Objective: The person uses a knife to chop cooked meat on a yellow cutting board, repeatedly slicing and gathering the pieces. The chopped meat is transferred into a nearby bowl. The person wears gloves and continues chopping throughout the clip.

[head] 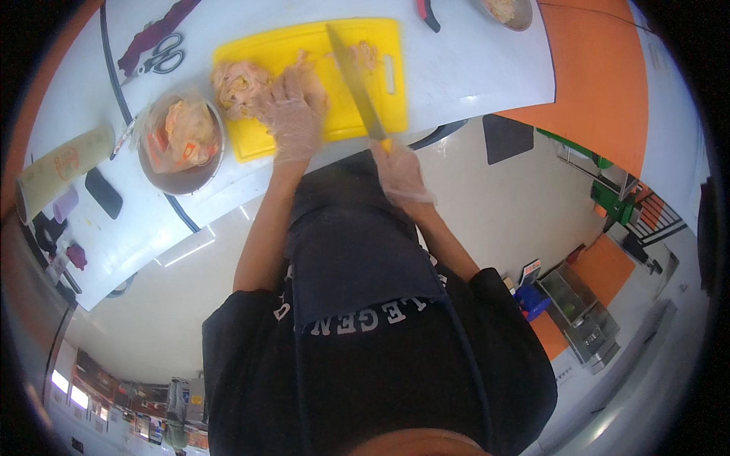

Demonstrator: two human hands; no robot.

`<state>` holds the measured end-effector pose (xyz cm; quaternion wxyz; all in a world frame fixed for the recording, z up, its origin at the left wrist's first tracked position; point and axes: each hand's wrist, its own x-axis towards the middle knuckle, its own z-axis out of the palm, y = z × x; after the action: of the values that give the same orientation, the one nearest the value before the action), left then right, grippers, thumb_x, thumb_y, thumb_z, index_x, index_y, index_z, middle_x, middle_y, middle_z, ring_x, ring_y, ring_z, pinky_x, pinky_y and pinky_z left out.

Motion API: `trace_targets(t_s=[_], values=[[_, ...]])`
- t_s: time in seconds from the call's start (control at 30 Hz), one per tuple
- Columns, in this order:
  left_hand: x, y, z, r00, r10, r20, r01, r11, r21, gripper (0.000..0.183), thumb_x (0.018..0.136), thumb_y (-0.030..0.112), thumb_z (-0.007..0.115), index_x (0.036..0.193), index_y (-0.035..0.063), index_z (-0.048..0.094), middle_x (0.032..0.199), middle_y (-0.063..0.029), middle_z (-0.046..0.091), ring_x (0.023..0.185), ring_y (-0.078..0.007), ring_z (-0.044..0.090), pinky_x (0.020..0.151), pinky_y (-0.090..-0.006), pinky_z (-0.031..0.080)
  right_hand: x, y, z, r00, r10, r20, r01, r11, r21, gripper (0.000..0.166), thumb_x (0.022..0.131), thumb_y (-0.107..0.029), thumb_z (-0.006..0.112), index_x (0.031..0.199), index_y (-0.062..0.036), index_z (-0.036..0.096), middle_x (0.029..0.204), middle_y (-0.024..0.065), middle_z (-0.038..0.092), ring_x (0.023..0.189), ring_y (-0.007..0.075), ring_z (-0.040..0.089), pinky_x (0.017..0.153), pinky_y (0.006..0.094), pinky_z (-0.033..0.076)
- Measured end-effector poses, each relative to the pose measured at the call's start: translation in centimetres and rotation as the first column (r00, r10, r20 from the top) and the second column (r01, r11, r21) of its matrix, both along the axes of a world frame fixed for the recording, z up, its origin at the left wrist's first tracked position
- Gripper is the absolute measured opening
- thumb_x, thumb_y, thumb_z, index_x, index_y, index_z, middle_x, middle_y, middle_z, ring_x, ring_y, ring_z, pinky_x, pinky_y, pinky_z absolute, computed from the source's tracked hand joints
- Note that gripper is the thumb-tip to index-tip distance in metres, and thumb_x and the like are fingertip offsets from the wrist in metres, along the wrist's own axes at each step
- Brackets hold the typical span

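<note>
A yellow plastic cutting board (340, 121) lies on the white table before me. My left hand (293, 117), in a clear disposable glove, rests on pale meat (312, 85) near the board's middle; whether its fingers grip the meat cannot be told. At the board's left end is a heap of pale, shredded-looking meat (239, 85). My right hand (399, 171), gloved too, is closed round the yellow handle of a long kitchen knife (359, 94). The blade slants over the board, slightly blurred, to the right of my left hand. Small meat pieces (364, 55) lie beyond the blade.
A metal bowl (182, 181) with a plastic bag of food (191, 134) stands left of the board. Scissors (165, 58), a dark red cloth (148, 40), a pen (122, 139) and a black phone-like slab (104, 192) lie further left. Another bowl (522, 14) is at the upper right.
</note>
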<state>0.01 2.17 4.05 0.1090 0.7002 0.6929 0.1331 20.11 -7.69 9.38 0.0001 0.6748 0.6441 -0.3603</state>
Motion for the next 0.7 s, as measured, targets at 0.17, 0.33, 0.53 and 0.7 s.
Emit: trace_targets(t_s=[0.17, 0.33, 0.53, 0.7], values=[[-0.4, 4.8, 6.1, 0.946, -0.087, -0.313, -0.093, 0.852, -0.515, 0.038, 0.094, 0.033, 0.057, 0.120, 0.0081, 0.069, 0.099, -0.0131, 0.073, 0.103, -0.0342, 0.067, 0.092, -0.0527, 0.045, 0.9, 2.0, 3.0, 0.990, -0.116, -0.082, 0.123, 0.989, 0.079, 0.052, 0.103, -0.043, 0.045, 0.097, 0.0057, 0.061, 0.085, 0.0315, 0.063, 0.086, 0.0496, 0.062, 0.073, 0.0535, 0.045], [-1.6, 5.1, 4.1, 0.956, -0.154, -0.251, 0.067, 0.943, -0.325, 0.045, 0.099, 0.041, 0.047, 0.097, 0.0080, 0.077, 0.094, -0.0179, 0.074, 0.092, -0.0358, 0.071, 0.087, -0.0522, 0.050, 1.0, 2.3, 2.6, 0.979, -0.158, -0.127, 0.136, 0.976, -0.170, 0.051, 0.103, -0.042, 0.044, 0.099, 0.0058, 0.061, 0.088, 0.0315, 0.064, 0.086, 0.0493, 0.062, 0.075, 0.0534, 0.046], [-2.5, 4.5, 3.3, 0.995, -0.094, -0.035, 0.083, 0.965, -0.250, 0.040, 0.095, 0.040, 0.056, 0.098, 0.0045, 0.074, 0.091, -0.0195, 0.073, 0.085, -0.0352, 0.071, 0.074, -0.0460, 0.053, -0.7, 4.2, 2.7, 0.994, -0.015, -0.111, 0.010, 0.999, -0.046, 0.047, 0.103, -0.040, 0.045, 0.105, 0.0036, 0.061, 0.094, 0.0311, 0.066, 0.092, 0.0496, 0.063, 0.080, 0.0542, 0.048], [-3.0, 2.5, 5.4, 0.904, 0.029, 0.427, 0.059, 0.979, -0.193, 0.042, 0.097, 0.038, 0.055, 0.097, -0.0010, 0.071, 0.087, -0.0244, 0.070, 0.083, -0.0394, 0.068, 0.073, -0.0453, 0.051, -2.6, 6.8, 1.1, 0.969, -0.208, -0.136, 0.200, 0.977, -0.074, 0.046, 0.103, -0.041, 0.046, 0.107, 0.0028, 0.061, 0.096, 0.0313, 0.066, 0.096, 0.0497, 0.063, 0.083, 0.0557, 0.049]])
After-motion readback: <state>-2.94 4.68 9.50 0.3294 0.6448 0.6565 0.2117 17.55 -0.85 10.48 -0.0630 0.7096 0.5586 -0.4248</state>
